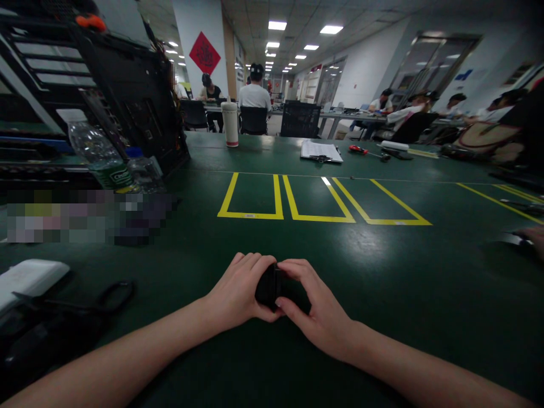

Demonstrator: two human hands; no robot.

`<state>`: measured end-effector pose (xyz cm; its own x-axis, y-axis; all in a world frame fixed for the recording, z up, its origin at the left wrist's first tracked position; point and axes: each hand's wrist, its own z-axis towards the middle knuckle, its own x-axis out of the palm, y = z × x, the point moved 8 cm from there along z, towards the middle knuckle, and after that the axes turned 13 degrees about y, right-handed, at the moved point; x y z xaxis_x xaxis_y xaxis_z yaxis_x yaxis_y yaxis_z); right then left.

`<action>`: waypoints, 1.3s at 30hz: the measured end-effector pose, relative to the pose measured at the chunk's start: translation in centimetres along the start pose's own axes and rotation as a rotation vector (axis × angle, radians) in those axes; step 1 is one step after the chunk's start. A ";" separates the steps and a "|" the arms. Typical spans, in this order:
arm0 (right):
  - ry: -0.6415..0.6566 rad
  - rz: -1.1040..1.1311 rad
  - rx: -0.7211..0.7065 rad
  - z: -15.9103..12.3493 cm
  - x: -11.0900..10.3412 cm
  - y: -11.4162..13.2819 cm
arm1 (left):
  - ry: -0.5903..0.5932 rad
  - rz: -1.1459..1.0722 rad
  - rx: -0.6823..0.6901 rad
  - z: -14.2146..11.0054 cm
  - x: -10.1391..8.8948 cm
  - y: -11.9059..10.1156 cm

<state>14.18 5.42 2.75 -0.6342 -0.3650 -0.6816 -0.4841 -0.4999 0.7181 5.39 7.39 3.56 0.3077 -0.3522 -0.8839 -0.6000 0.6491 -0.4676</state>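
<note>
A small black block-like object (267,289) is between my hands, low over the green table (361,317). Its dark surface hides the details, so I cannot tell its exact kind. My left hand (240,292) wraps round its left side, thumb below and fingers over the top. With thumb and fingertips, my right hand (312,306) pinches the thin edge on the object's right side. A dark gap shows between the palm of the right hand and the object.
Yellow tape outlines (250,216) mark the table ahead. At left are plastic bottles (100,150), a black metal frame (140,96), a white device (34,277) and black cables. Farther back stand a cup (230,124), a clipboard (321,152) and a screwdriver (359,149). Another person's hand (536,238) is at right.
</note>
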 end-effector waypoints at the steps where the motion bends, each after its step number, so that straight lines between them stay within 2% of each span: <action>1: 0.002 0.013 0.013 0.1 0.0 -0.1 | 0.003 -0.003 0.001 0.0 0.0 0.0; 5: 0.063 0.019 0.007 0.2 0.5 0.0 | 0.005 0.003 -0.005 0.0 0.1 0.1; 11: 0.039 -0.057 -0.090 -0.2 0.1 0.8 | 0.009 0.005 -0.005 0.0 0.1 0.0; 19: 0.019 -0.006 0.014 0.1 0.1 0.0 | -0.003 -0.005 0.004 0.0 -0.1 -0.1; 24: 0.050 -0.048 -0.031 -0.1 0.2 0.5 | -0.005 0.004 0.004 0.0 0.0 0.0; 28: 0.027 -0.043 -0.081 -0.2 0.0 0.8 | -0.022 0.009 0.015 -0.1 -0.1 -0.1; 34: 0.004 -0.013 0.005 0.0 -0.1 0.2 | -0.010 0.005 0.002 0.0 0.0 0.0; 39: 0.021 -0.036 -0.036 -0.2 0.0 0.5 | -0.014 0.020 -0.003 0.0 0.0 0.0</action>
<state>14.04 5.03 3.08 -0.6038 -0.3629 -0.7098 -0.4837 -0.5409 0.6881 5.41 7.41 3.51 0.3059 -0.3299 -0.8931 -0.6085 0.6537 -0.4498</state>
